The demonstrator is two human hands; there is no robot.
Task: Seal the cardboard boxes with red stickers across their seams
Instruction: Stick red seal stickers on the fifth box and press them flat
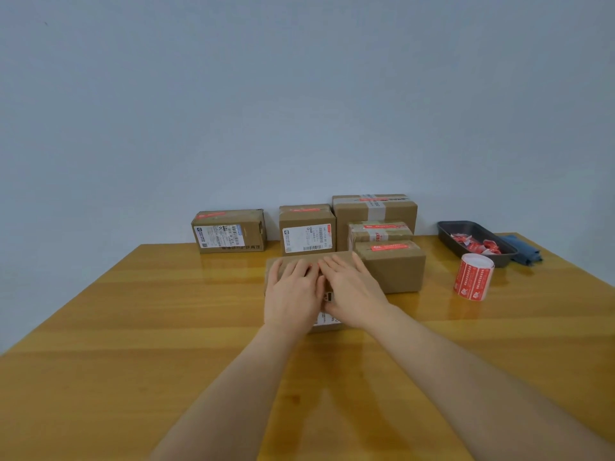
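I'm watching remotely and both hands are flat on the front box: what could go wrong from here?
1. Both hands, left hand and right hand, cover the front box, so any sticker on its seam is hidden; it may sit skewed or creased.
2. The sticker roll stands near the table's right edge; a hasty reach might knock it off.

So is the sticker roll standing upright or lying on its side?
Upright. The sticker roll stands on end on the table, its open core facing up, beside the black tray.
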